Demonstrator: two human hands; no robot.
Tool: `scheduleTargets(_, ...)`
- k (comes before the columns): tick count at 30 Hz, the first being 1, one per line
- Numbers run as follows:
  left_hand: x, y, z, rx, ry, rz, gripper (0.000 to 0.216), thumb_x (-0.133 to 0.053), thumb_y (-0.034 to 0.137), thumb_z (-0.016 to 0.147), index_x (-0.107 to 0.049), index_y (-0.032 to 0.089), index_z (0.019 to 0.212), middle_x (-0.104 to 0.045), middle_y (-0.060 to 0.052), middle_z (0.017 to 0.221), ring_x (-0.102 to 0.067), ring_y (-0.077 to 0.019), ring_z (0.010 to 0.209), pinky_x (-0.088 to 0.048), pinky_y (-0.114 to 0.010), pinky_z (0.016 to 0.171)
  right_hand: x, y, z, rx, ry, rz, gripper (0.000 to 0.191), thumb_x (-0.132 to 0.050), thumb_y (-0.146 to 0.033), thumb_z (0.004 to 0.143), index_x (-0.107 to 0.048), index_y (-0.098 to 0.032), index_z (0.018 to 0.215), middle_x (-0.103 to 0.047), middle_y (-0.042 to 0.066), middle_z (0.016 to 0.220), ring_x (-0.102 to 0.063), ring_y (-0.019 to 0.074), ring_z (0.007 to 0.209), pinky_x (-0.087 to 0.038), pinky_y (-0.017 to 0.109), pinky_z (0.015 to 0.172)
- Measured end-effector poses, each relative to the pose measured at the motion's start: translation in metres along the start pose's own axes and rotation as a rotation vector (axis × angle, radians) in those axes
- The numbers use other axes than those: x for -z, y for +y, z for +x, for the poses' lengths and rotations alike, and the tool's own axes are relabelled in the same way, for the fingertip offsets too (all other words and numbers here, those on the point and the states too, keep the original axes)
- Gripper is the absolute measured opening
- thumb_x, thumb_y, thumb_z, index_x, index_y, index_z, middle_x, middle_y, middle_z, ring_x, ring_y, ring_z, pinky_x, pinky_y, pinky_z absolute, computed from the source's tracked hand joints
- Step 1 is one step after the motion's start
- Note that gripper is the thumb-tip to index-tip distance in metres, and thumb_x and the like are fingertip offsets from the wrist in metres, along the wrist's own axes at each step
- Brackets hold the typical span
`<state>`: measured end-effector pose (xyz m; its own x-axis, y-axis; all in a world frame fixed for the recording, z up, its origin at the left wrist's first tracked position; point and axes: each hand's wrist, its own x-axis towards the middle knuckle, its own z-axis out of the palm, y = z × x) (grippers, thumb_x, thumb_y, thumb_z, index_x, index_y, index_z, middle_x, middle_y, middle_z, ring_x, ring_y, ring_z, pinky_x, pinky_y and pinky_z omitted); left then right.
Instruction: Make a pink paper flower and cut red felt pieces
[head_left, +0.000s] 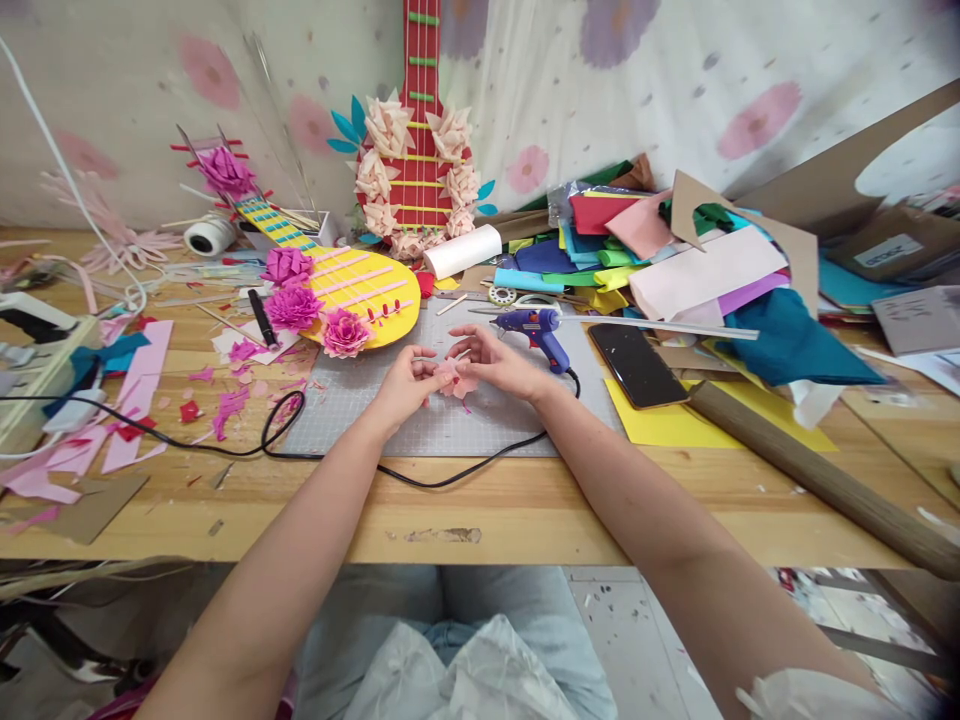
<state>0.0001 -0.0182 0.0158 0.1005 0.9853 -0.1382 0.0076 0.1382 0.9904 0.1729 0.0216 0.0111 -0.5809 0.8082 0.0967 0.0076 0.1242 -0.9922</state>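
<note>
Over the grey cutting mat [360, 415], my left hand [411, 385] and my right hand [491, 362] meet around a small pale pink paper flower [459, 384]. Both hands pinch it, the left from its left side and the right from above and the right. Fingers cover part of the petals. Just beyond my right hand lies a blue glue gun [536, 330] with a long white glue stick in its back. To the left of my hands rests a yellow paper guitar [375, 290] with magenta paper flowers [292, 303] along its edge.
A red paper guitar [420, 150] with cream flowers leans on the back curtain. Coloured paper [600, 235] is heaped at the back right, near a black phone [637, 365] and a brown cardboard tube [810, 470]. A black cord [442, 484] crosses in front; pink scraps [79, 450] litter the left.
</note>
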Motion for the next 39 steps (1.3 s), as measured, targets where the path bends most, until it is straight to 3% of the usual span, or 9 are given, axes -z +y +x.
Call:
scheduleTargets(10, 0.0, 0.002, 0.0, 0.012, -0.025, -0.051, 0.043, -0.073, 0.034, 0.063, -0.048, 0.017, 0.093, -0.065, -0.001, 0.074, -0.058, -0.0094, 0.056, -0.033, -0.016, 0.039, -0.001, -0.002, -0.001, -0.008, 0.0, 0.027, 0.046, -0.062, -0.025, 0.076, -0.04, -0.023, 0.116, -0.055, 0.002, 0.099, -0.058, 0.0106, 0.082, -0.049, 0.024, 0.07)
scheduleTargets(18, -0.001, 0.003, 0.0, 0.022, 0.055, -0.105, 0.043, -0.074, 0.04, 0.06, -0.05, 0.018, 0.089, -0.063, -0.001, 0.068, -0.059, -0.0127, 0.062, -0.033, -0.016, 0.038, 0.002, -0.003, 0.0, -0.036, 0.083, 0.101, 0.045, -0.065, -0.025, 0.073, -0.044, -0.023, 0.113, -0.056, 0.001, 0.095, -0.057, 0.0099, 0.075, -0.049, 0.022, 0.063)
scheduleTargets(25, 0.001, -0.001, 0.007, -0.012, 0.177, -0.057, 0.032, -0.068, 0.028, 0.065, -0.047, 0.019, 0.088, -0.056, 0.002, 0.065, -0.056, -0.0119, 0.058, -0.032, -0.017, 0.038, 0.012, 0.001, 0.002, -0.057, 0.222, 0.032, 0.042, -0.061, -0.022, 0.071, -0.044, -0.023, 0.11, -0.056, 0.001, 0.094, -0.057, 0.0104, 0.073, -0.049, 0.023, 0.061)
scheduleTargets(28, 0.008, -0.005, 0.012, -0.087, 0.303, 0.093, 0.023, -0.063, 0.025, 0.069, -0.048, 0.019, 0.086, -0.054, 0.003, 0.066, -0.052, -0.0102, 0.056, -0.035, -0.02, 0.045, 0.016, 0.01, 0.006, -0.078, 0.297, -0.114, 0.039, -0.058, -0.018, 0.07, -0.045, -0.022, 0.107, -0.057, 0.002, 0.093, -0.058, 0.0109, 0.073, -0.05, 0.025, 0.063)
scheduleTargets(30, 0.013, -0.007, 0.013, -0.17, 0.353, 0.313, 0.017, -0.06, 0.025, 0.071, -0.051, 0.02, 0.085, -0.056, 0.002, 0.068, -0.051, -0.0104, 0.058, -0.039, -0.023, 0.055, 0.017, 0.017, 0.008, -0.073, 0.323, -0.22, 0.039, -0.057, -0.016, 0.07, -0.045, -0.022, 0.107, -0.057, 0.002, 0.093, -0.059, 0.0118, 0.076, -0.051, 0.026, 0.066)
scheduleTargets(34, 0.017, -0.012, 0.012, -0.285, 0.284, 0.748, 0.012, -0.06, 0.028, 0.073, -0.059, 0.02, 0.081, -0.062, -0.002, 0.08, -0.052, -0.0164, 0.073, -0.04, -0.03, 0.07, 0.015, 0.023, 0.01, -0.056, 0.365, -0.37, 0.04, -0.053, -0.016, 0.073, -0.043, -0.021, 0.111, -0.061, 0.005, 0.097, -0.06, 0.014, 0.083, -0.052, 0.031, 0.073)
scheduleTargets(39, 0.013, -0.014, 0.008, -0.353, 0.203, 0.897, 0.016, -0.061, 0.034, 0.073, -0.063, 0.021, 0.082, -0.062, -0.006, 0.089, -0.05, -0.0223, 0.086, -0.038, -0.036, 0.081, 0.015, 0.007, 0.004, -0.042, 0.454, -0.541, 0.038, -0.052, -0.014, 0.074, -0.047, -0.02, 0.111, -0.063, 0.007, 0.102, -0.061, 0.0165, 0.089, -0.05, 0.035, 0.08)
